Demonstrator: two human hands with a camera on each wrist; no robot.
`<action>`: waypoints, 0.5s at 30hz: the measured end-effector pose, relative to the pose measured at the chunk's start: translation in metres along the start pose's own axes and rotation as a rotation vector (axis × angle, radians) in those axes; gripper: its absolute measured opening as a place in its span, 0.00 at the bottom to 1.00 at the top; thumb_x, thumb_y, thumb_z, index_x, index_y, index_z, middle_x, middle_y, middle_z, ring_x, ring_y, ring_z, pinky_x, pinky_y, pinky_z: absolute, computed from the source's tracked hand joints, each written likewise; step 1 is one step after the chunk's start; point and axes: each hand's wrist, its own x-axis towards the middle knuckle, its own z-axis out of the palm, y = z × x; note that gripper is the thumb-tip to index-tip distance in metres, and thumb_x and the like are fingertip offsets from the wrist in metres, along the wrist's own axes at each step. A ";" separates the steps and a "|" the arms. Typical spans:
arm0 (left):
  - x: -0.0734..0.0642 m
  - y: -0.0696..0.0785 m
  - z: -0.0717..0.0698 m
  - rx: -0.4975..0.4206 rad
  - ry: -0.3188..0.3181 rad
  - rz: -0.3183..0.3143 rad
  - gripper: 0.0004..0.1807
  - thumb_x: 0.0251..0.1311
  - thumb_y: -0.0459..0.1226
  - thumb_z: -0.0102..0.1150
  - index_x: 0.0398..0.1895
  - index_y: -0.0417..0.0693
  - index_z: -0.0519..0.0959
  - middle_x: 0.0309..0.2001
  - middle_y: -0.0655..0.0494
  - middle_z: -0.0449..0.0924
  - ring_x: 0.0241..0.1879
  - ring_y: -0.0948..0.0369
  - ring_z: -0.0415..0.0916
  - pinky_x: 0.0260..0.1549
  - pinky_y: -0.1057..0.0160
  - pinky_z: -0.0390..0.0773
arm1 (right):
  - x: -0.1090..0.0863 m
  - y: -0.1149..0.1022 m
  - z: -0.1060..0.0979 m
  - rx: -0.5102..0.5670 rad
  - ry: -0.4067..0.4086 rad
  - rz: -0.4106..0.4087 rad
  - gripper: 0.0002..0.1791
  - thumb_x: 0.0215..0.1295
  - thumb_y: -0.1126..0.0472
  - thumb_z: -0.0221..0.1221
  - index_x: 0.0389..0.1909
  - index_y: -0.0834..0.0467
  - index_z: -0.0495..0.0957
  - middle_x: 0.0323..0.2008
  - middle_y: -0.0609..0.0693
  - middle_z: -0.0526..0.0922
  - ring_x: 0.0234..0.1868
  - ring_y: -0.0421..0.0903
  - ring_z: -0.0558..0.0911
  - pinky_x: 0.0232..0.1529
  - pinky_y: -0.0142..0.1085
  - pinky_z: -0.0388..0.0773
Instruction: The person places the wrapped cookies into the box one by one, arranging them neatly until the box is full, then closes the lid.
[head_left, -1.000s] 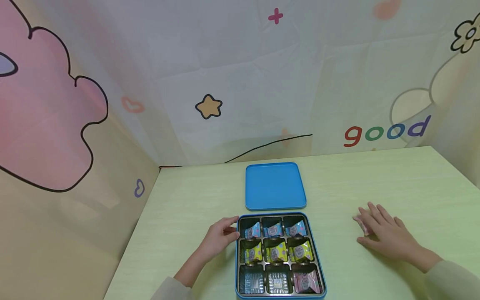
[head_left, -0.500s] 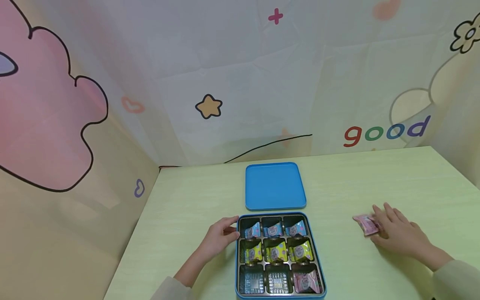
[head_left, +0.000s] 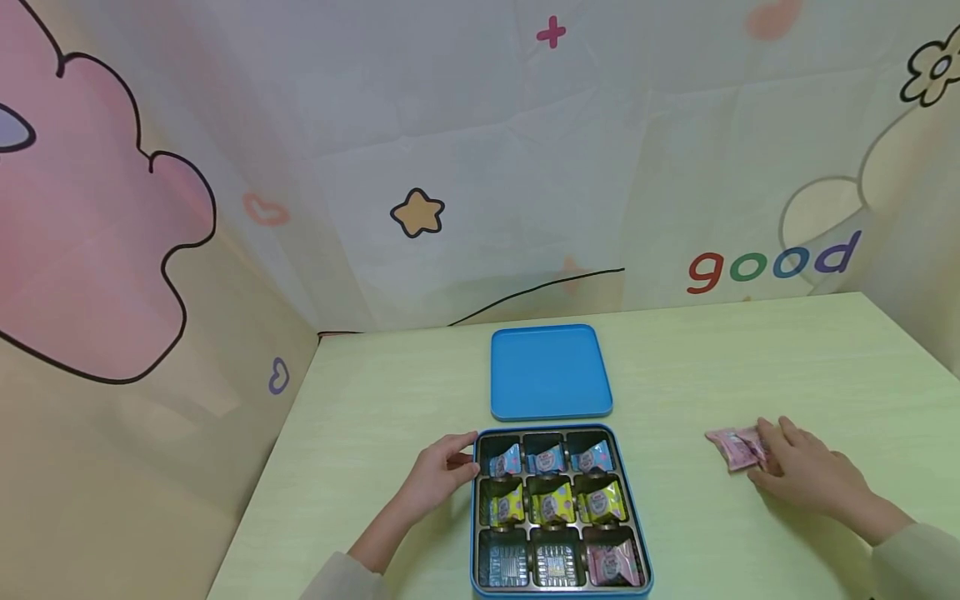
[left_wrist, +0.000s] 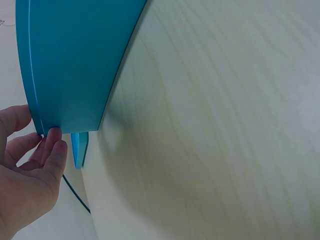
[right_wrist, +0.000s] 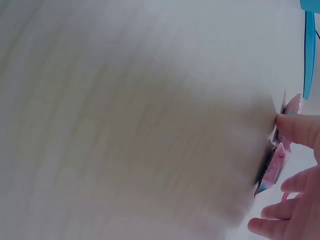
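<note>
In the head view a blue tin (head_left: 477, 533) with a compartment tray holds wrapped candies: blue (head_left: 547, 459) in the far row, yellow (head_left: 553, 505) in the middle row, and one pink candy (head_left: 613, 565) in the near right compartment. My left hand (head_left: 438, 477) holds the tin's left edge near its far corner; the left wrist view shows its fingertips (left_wrist: 54, 134) at that corner. On the table at right lie two pink candies (head_left: 731, 450), partly overlapped by my right hand (head_left: 810, 479). Its thumb and fingers sit spread around the right-hand candy (right_wrist: 272, 170), without a visible firm grip.
The blue lid (head_left: 551, 372) lies flat on the table just beyond the tin. Bare compartments (head_left: 557, 560) show in the near row, left and middle. A printed cloth wall (head_left: 480, 167) rises behind the pale table (head_left: 375, 392).
My right hand has drawn back to the right and nearer, uncovering pink candies that it mostly covered before. The left hand, tin and lid have stayed put.
</note>
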 end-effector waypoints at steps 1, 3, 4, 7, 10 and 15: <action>0.000 0.000 0.000 0.000 0.000 0.000 0.26 0.57 0.34 0.52 0.60 0.38 0.64 0.55 0.43 0.69 0.46 0.52 0.73 0.44 0.55 0.75 | 0.000 0.000 -0.001 -0.001 0.003 0.005 0.43 0.52 0.44 0.57 0.58 0.73 0.58 0.54 0.79 0.58 0.50 0.74 0.63 0.35 0.62 0.68; 0.000 0.000 0.000 0.001 -0.001 -0.001 0.26 0.57 0.34 0.52 0.60 0.38 0.64 0.55 0.43 0.69 0.47 0.52 0.73 0.44 0.55 0.75 | 0.000 0.001 -0.002 -0.001 0.006 0.016 0.41 0.53 0.46 0.57 0.56 0.74 0.59 0.52 0.79 0.61 0.48 0.73 0.65 0.32 0.61 0.70; 0.000 0.000 0.000 0.002 -0.001 -0.002 0.26 0.57 0.34 0.52 0.60 0.38 0.64 0.55 0.43 0.69 0.47 0.52 0.73 0.44 0.55 0.75 | 0.000 0.002 -0.002 0.001 0.006 0.021 0.39 0.53 0.47 0.57 0.55 0.74 0.60 0.51 0.78 0.62 0.47 0.73 0.66 0.31 0.60 0.70; 0.001 0.000 0.000 0.005 -0.001 -0.002 0.26 0.57 0.34 0.52 0.60 0.38 0.64 0.55 0.43 0.69 0.47 0.52 0.73 0.44 0.55 0.75 | 0.001 0.003 -0.003 0.009 0.006 0.028 0.35 0.53 0.50 0.57 0.52 0.75 0.64 0.50 0.76 0.66 0.46 0.72 0.69 0.30 0.58 0.72; 0.001 0.000 0.000 0.010 0.001 0.000 0.26 0.57 0.33 0.52 0.60 0.38 0.64 0.55 0.42 0.69 0.47 0.52 0.73 0.44 0.55 0.75 | 0.001 0.002 -0.004 0.007 0.019 0.026 0.30 0.52 0.52 0.57 0.47 0.74 0.68 0.48 0.75 0.69 0.45 0.71 0.70 0.29 0.57 0.72; 0.001 0.000 0.000 0.014 -0.001 -0.005 0.26 0.57 0.34 0.52 0.60 0.39 0.64 0.55 0.43 0.69 0.47 0.52 0.73 0.44 0.55 0.75 | -0.001 0.001 -0.004 0.035 0.053 0.019 0.15 0.52 0.56 0.58 0.29 0.66 0.73 0.32 0.64 0.74 0.29 0.59 0.75 0.18 0.44 0.69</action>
